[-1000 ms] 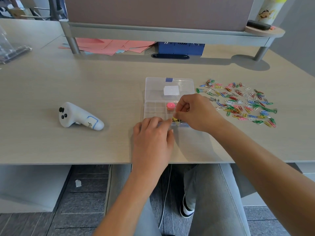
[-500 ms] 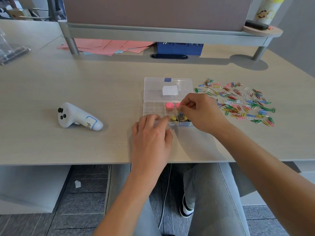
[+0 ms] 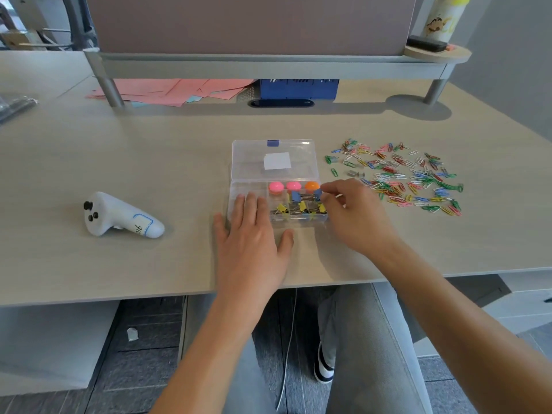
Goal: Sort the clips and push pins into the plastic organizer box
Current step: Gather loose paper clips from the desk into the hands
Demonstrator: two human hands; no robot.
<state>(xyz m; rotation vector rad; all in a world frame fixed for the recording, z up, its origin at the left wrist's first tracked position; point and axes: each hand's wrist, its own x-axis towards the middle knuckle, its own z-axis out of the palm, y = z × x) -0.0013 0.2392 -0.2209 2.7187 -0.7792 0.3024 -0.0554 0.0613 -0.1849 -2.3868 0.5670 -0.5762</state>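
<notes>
With the organizer box (image 3: 276, 186) steadied near the desk's (image 3: 149, 162) front edge by the spread left hand (image 3: 254, 237), binder clips (image 3: 301, 203) are seemingly being filed, the curled right hand (image 3: 355, 213) hovering there, grip undeterminable; next, the paper clips (image 3: 400, 177) toward the right edge must be gathered.

Open clear organizer box (image 3: 239, 186) holds push pins (image 3: 293, 186) and binder clips (image 3: 300, 207).

A white controller (image 3: 119, 217) lies at the left of the desk (image 3: 149, 150). Pink papers (image 3: 179, 89) and a blue box (image 3: 298, 88) sit at the top.
</notes>
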